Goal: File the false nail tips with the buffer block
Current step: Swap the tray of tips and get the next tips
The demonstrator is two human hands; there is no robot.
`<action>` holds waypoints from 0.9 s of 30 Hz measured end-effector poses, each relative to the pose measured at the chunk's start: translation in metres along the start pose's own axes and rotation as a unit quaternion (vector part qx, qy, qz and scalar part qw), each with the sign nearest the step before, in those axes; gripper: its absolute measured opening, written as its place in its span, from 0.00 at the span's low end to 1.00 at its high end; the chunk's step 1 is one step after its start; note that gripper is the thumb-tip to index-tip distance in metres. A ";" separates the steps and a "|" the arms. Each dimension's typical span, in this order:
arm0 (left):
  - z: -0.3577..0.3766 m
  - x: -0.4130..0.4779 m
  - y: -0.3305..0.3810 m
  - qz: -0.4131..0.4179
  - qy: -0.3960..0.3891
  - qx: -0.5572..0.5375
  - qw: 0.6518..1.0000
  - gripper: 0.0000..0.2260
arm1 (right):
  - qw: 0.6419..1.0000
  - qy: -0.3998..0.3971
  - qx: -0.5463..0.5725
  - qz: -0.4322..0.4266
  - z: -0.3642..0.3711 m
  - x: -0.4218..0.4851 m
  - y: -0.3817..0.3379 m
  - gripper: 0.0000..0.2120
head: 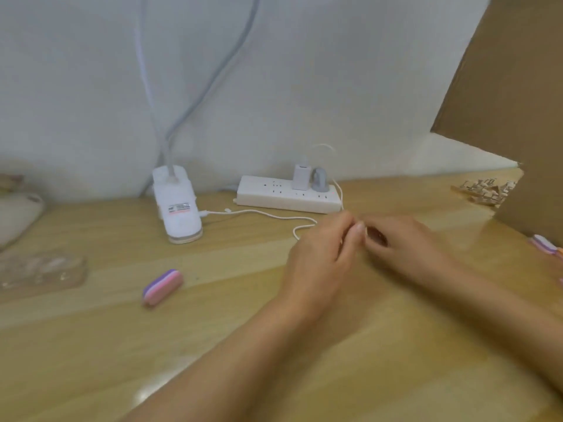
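Left hand (320,257) and right hand (405,242) are meeting fingertip to fingertip just above the wooden table (274,345), right of centre; both sets of fingers are curling inward as though pinching something tiny, but blur is hiding whether a false nail tip is there, so I cannot tell if either hand is gripping anything.

The buffer block (163,287), striped pink, white and purple with rounded ends, is lying flat on the table well to the left of the hands, with nothing touching it; it is probably light and slightly squashy, with gritty faces that are easy to grip; holding it by its long narrow sides would be leaving a broad face free for filing. Nail tips are likely thin, slick and springy, so a firm pinch at the base seems wise.

A second block (543,243) is peeking in at the right edge.

The tabletop is looking glossy and is reflecting light, so small pieces may be sliding easily on it. Behind, a pale wall is running across; a white clamp lamp (178,205) and a power strip (289,193) are sitting at the back, a white cable (259,213) is trailing between them; cardboard (518,86) is leaning in at the right beside a heap of wooden pegs (481,191); a clear plastic packet (39,269) is lying at the left.
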State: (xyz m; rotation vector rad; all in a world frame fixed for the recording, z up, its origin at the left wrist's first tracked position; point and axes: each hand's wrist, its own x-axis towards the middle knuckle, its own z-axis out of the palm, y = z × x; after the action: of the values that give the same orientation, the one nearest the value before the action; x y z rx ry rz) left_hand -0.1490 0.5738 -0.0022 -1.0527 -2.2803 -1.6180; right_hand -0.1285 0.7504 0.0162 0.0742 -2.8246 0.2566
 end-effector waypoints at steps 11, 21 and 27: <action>-0.173 -0.125 -0.002 -0.020 -0.013 0.118 0.993 0.08 | 0.963 -0.016 0.120 -0.239 0.034 0.003 -0.178 0.12; -0.341 -0.198 -0.063 -0.288 0.100 0.363 0.881 0.10 | 0.972 -0.087 0.090 -0.201 0.080 0.055 -0.271 0.20; -0.335 -0.174 -0.072 -0.279 0.092 0.337 0.895 0.10 | 0.970 -0.060 0.126 -0.197 0.085 0.063 -0.285 0.07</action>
State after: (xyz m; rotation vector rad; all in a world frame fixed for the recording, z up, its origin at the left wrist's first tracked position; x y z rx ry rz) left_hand -0.1522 0.1897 -0.0084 -0.0794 -2.8086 -0.8264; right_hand -0.1909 0.4535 0.0037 0.7184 -2.7979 0.5284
